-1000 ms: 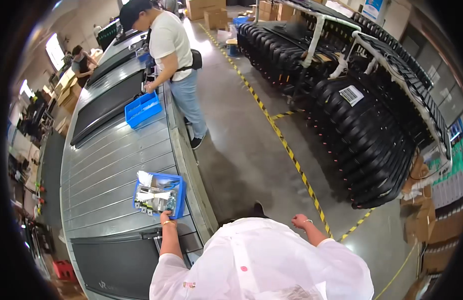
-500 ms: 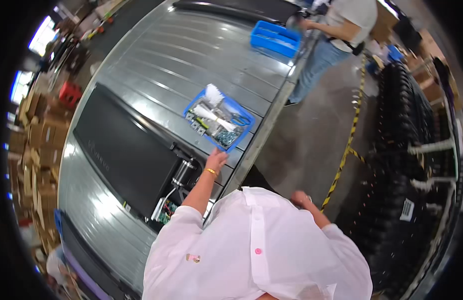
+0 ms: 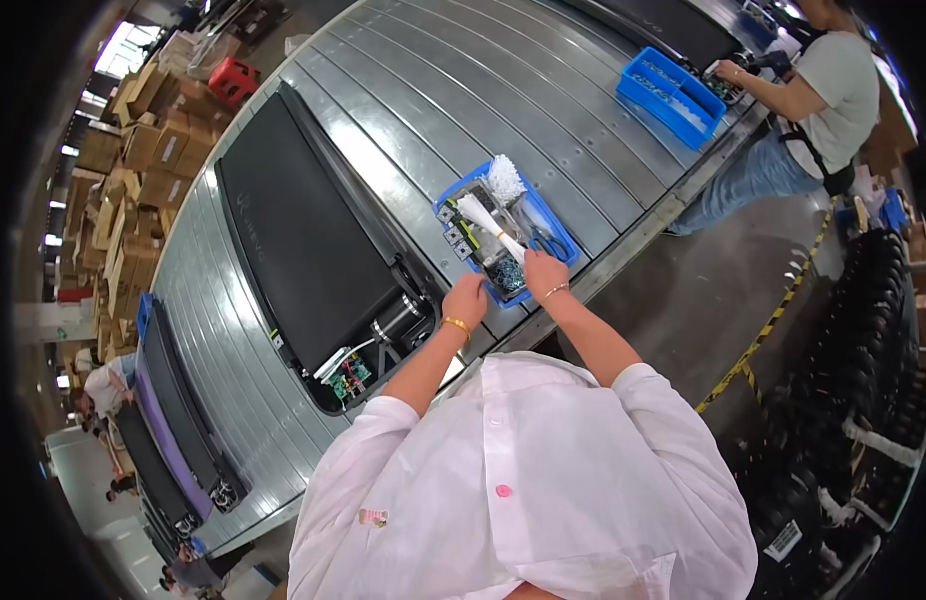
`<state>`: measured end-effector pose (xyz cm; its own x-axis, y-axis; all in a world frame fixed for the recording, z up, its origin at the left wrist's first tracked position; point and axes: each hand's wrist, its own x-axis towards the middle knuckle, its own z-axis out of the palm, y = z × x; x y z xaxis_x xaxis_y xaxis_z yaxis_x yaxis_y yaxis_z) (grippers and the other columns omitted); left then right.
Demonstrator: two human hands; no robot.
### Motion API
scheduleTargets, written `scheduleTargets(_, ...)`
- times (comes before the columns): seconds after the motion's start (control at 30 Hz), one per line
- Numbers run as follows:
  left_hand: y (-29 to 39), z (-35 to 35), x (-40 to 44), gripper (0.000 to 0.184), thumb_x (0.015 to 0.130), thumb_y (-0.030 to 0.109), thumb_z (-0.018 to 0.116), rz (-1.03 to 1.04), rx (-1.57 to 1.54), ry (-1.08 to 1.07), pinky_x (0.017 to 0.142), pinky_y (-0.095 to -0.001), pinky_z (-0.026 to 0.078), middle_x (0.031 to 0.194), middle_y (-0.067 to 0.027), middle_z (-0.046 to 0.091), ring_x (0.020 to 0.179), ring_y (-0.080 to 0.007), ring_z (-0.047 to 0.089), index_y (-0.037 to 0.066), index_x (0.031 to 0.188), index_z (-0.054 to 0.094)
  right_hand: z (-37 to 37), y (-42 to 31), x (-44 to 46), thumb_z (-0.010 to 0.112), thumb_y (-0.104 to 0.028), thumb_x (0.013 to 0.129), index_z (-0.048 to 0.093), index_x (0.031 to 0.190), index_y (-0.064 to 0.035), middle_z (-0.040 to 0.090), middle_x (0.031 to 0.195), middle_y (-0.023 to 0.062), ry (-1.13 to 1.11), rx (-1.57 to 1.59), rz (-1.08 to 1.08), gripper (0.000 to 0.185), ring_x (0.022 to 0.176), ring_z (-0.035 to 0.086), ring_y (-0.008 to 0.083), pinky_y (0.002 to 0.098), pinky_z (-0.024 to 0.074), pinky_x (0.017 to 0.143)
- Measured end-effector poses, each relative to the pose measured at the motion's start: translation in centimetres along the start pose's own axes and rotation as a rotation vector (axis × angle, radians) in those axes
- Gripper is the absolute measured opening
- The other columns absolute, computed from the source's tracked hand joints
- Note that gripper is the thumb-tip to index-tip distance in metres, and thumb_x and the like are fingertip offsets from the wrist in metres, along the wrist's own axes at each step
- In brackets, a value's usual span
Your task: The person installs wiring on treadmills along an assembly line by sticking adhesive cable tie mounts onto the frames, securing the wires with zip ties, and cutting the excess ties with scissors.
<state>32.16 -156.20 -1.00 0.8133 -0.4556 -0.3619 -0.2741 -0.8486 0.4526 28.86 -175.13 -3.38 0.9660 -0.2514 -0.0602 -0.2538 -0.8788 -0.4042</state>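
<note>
A blue parts bin (image 3: 563,222) sits on the metal-topped table. It contains a banded bundle of white cable ties (image 3: 491,228), dark-handled scissors (image 3: 549,243), small loose screws (image 3: 506,275), and a pile of small white pieces (image 3: 504,180). At the bin's near left corner, my left hand (image 3: 466,303) has its fingers curled on the rim. My right hand (image 3: 545,272) is over the near right side, fingers bent by the lower end of the cable ties; its fingertips are partly hidden. Left of the bin lies a black treadmill deck (image 3: 303,230) with a motor (image 3: 398,318) and exposed circuit board (image 3: 350,375).
Another person (image 3: 833,85) works at the far right beside a second blue bin (image 3: 673,95). More treadmill decks (image 3: 173,400) lie at the lower left. Cardboard boxes (image 3: 153,150) are stacked beyond the table. Yellow-black tape (image 3: 773,325) marks the floor at right.
My right hand has come up from beside my body to the parts bin. My left hand stays at the bin's near corner. The view has shifted, showing more of the lower left.
</note>
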Motion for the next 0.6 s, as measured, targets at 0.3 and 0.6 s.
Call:
scheduleTargets(0.3,3.3,0.0,6.4,0.06,0.073,0.0,0.051,0.379,0.395,0.15,0.095,-0.0343,0.042,0.141,-0.0076,0.036,0.127,-0.0247,0.039,0.009,0.131,0.041,-1.4,2.9,0.0,0.065,-0.026,0.077,0.061,0.077,-0.005,0.064,0.068,0.0125,-0.048,0.203,0.032,0.022,0.066,0.063,0.0297,0.0399,0.0493,0.06)
scheduleTargets(0.6,4.1,0.7,6.3,0.064,0.07,0.0,0.054,0.319,0.381,0.158,0.096,-0.0341,0.04,0.141,-0.0072,0.036,0.128,-0.0237,0.038,0.009,0.132,0.041,-7.1,8.8,-7.2,0.06,-0.013,0.08,0.061,0.078,0.0006,0.062,0.065,0.0061,-0.807,0.798,0.203,0.014,0.056,0.057,0.0106,0.0247,0.0459,0.051)
